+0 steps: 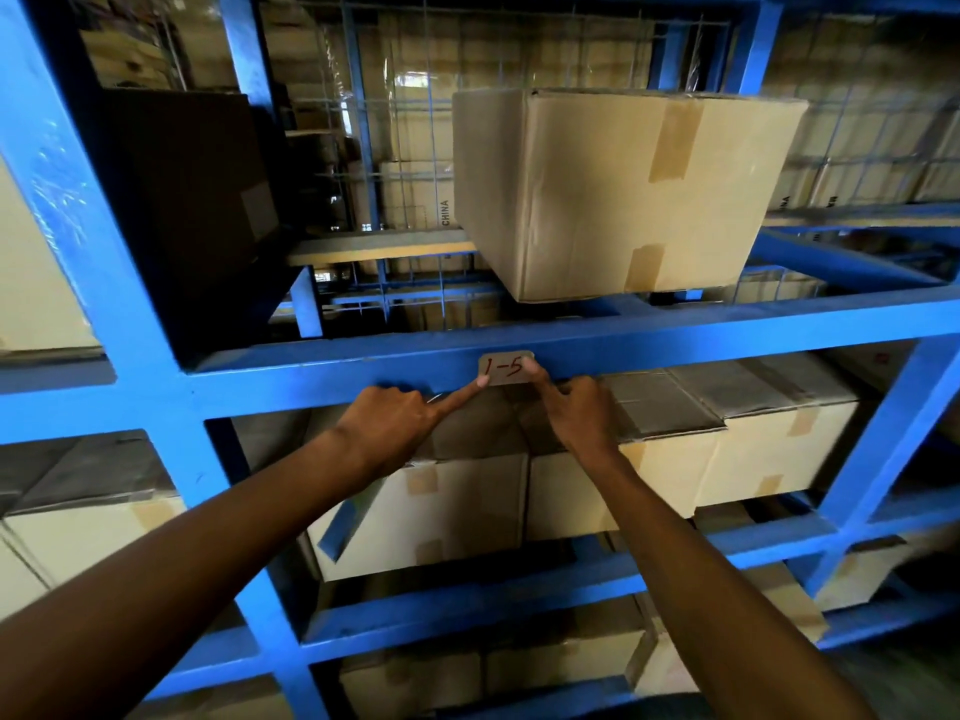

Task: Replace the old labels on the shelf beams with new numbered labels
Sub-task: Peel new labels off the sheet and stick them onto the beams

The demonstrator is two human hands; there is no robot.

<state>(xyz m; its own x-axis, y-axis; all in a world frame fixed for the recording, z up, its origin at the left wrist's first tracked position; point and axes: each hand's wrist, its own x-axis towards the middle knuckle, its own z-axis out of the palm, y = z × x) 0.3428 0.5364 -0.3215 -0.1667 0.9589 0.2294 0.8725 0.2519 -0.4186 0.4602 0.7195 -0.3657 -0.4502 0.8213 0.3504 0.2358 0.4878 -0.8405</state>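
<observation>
The label point(505, 368) marked "1-5" in red sits on the front face of the blue shelf beam point(675, 337), and I place everything else from it.

Just below and left of the label, my left hand point(395, 420) is curled into a loose fist that grasps nothing, with only the index fingertip point(480, 381) stretched out to press the label's lower left corner. I judge this the sticking-down step: the new numbered label seems to be in place and I am smoothing it onto the beam. I cannot tell whether any old label lies beneath it.

The label itself is a pale, matte rectangle with rounded corners, thin like paper or tape, with hand-drawn figures. The beam under it is painted metal, smooth and a little glossy.

Just below and right of the label, my right hand point(576, 413) is also curled and empty, with a fingertip point(530, 365) bearing on the label's right edge. The next move, I think, calls for firm rubbing along each edge so no corner lifts.

Above and right of the label, a brown cardboard box point(618, 194) with taped seams rests on the shelf. Below the label, more taped boxes point(675, 459) sit under the beam.
</observation>
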